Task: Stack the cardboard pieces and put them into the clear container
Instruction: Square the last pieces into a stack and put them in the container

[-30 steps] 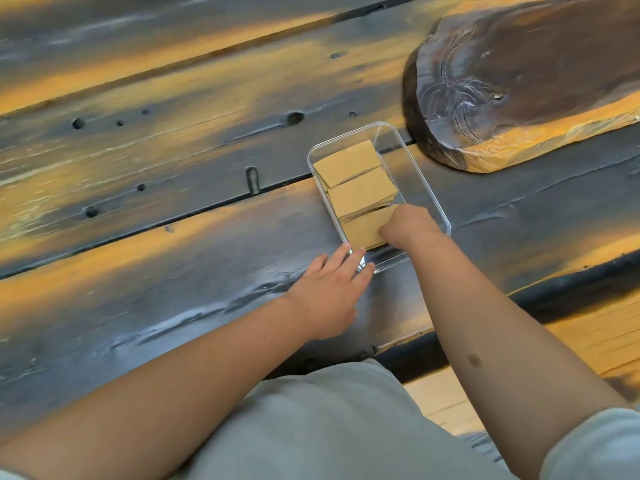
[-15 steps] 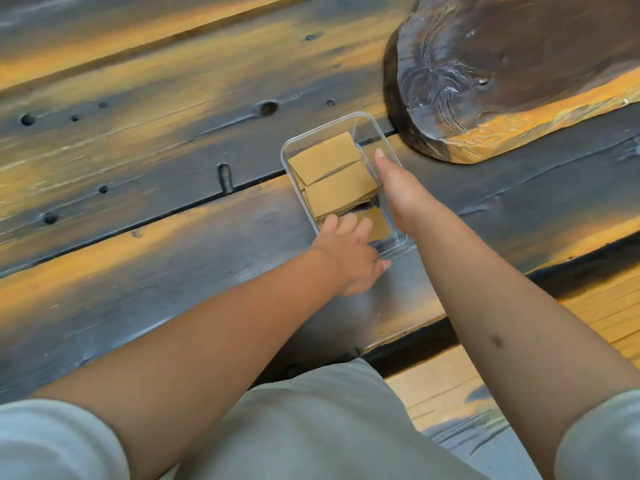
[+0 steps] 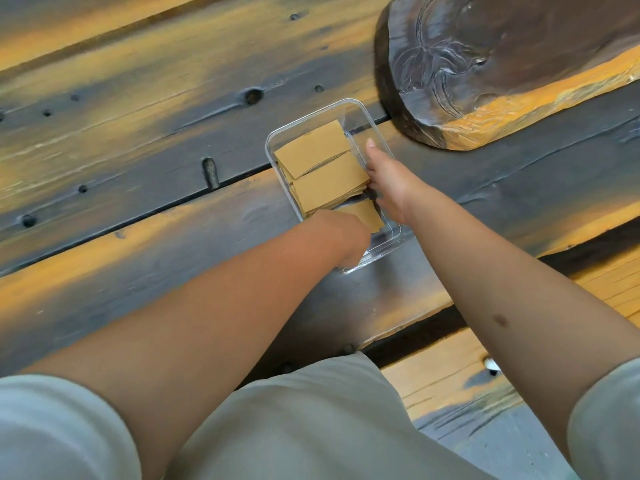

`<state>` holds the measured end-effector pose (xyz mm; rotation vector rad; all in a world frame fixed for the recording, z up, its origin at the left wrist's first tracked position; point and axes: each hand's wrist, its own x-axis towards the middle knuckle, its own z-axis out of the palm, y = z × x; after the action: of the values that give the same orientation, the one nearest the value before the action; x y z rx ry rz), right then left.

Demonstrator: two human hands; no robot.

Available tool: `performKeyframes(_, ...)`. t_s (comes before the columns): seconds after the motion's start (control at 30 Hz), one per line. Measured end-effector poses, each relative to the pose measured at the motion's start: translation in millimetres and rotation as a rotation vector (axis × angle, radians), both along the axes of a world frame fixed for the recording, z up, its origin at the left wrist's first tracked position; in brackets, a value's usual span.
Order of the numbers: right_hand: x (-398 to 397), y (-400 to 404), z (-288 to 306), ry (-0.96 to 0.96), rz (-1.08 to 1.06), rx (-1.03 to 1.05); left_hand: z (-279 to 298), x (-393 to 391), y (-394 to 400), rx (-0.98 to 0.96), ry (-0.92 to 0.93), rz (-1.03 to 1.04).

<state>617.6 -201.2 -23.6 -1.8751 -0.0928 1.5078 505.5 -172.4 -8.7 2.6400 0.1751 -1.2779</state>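
From my remote seat, the head view looked down on a clear container (image 3: pixel 375 129) sitting on the dark, orange-streaked wooden tabletop (image 3: pixel 138 140), straddling a seam between two planks. Inside it lay the cardboard pieces (image 3: pixel 320 168), tan rectangles in overlapping stacks: one toward the far end, a second thicker stack in the middle, and a third piece at the near end, partly covered.

My left hand (image 3: pixel 346 237) was at the near left corner of the container, knuckles up and fingers curled down over the rim; its fingertips were hidden, so I could not tell whether it gripped the rim, the nearest cardboard, or nothing. My right hand (image 3: pixel 386 178) reached along the right side of the container, one finger stretched straight toward the far end above the rim, the other fingers tucked down against the edge of the middle stack. Whether those fingers pinched the cardboard was not clear.

A large carved dark wooden slab (image 3: pixel 502 64) rested on the tabletop just beyond the container's far right corner.
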Motion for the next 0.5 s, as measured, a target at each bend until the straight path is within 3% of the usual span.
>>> performKeyframes(0.23,-0.7,0.2,-0.6,-0.041,0.064,-0.023,2.0,-2.4,4.2,0.192,0.034,-0.092)
performKeyframes(0.5,0.2,0.0,-3.7,-0.142,0.164,-0.030,-0.1,-4.9,3.4,0.208,0.020,-0.145)
